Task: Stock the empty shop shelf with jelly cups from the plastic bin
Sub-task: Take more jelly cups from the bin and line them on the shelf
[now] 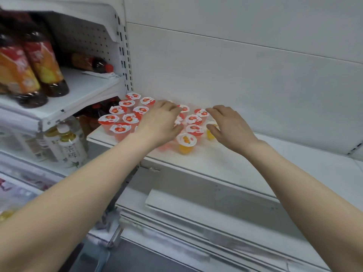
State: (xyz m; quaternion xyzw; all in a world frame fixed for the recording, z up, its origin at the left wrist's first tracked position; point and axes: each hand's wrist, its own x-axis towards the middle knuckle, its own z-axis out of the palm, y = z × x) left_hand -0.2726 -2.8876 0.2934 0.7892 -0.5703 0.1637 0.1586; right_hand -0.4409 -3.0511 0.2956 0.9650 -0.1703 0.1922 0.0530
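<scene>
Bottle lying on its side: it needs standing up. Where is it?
Head view, upper left: the bottle lying on its side rests at the back of the left-hand shelf, behind the upright bottles, red cap toward the slotted post.

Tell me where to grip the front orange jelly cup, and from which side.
Pinch the orange jelly cup just under its wide lid rim, coming from the front: it stands upright and tapers downward, red cups crowd behind it, and the front is free.

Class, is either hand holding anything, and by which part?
Nothing is plainly held: the left hand and the right hand spread palm-down over the jelly cups on the shelf, gripping none.
</scene>
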